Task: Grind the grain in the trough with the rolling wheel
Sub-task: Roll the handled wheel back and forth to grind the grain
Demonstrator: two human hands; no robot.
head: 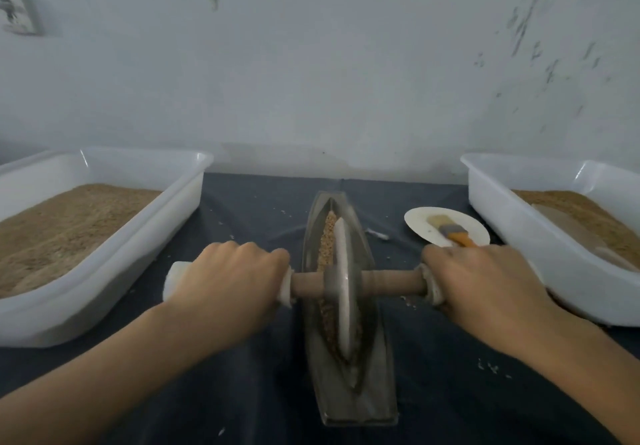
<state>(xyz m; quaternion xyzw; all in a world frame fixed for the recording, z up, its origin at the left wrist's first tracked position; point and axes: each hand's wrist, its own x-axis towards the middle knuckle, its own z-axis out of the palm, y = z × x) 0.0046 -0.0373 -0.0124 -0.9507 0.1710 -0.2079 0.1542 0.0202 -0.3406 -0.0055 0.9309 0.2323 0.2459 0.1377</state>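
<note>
Your left hand (225,273) and right hand (485,278) each grip an end of the axle (391,280), wheel (343,292) between them sitting in the trough (374,358) on the grain (325,240).

Before you, a table under dark cloth (242,209) carries the boat-shaped trough (360,392) at centre, white tubs of grain at left (114,254) and right (512,236), a small plate (420,223), and scattered crumbs (488,368).
</note>
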